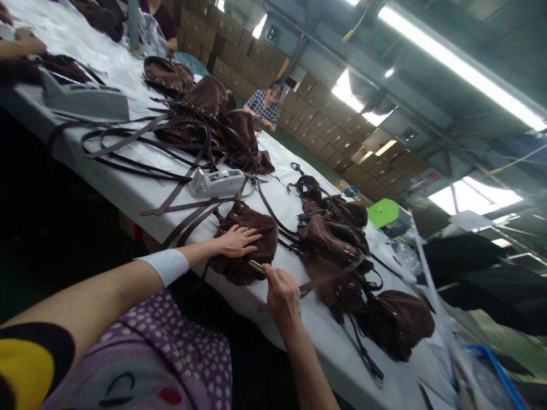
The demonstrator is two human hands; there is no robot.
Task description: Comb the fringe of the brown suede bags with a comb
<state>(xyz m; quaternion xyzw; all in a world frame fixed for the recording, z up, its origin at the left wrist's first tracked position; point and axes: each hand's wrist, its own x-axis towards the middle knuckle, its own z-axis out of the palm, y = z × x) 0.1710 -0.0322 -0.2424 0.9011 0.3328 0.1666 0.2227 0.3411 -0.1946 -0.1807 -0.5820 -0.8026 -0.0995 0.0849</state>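
My left hand [237, 241] lies flat with its fingers spread on a small brown drawstring bag [267, 228] near the table's front edge. In my right hand [282, 293], closed fingers grip a small light-coloured brush [256, 266], its head against or just over the bag's lower right side. Most of its handle is hidden in my fist. Metal eyelets line the bag's top, and dark straps trail from it across the table. Just behind the bag stands a grey tape dispenser [217, 183].
More brown bags are piled at the back [209, 97] and along the right [329, 239], with long straps [128, 148] looping between. A larger tape dispenser [85, 101] is at left. Another person's hand [29, 42] is far left; one person [262, 105] is behind the table.
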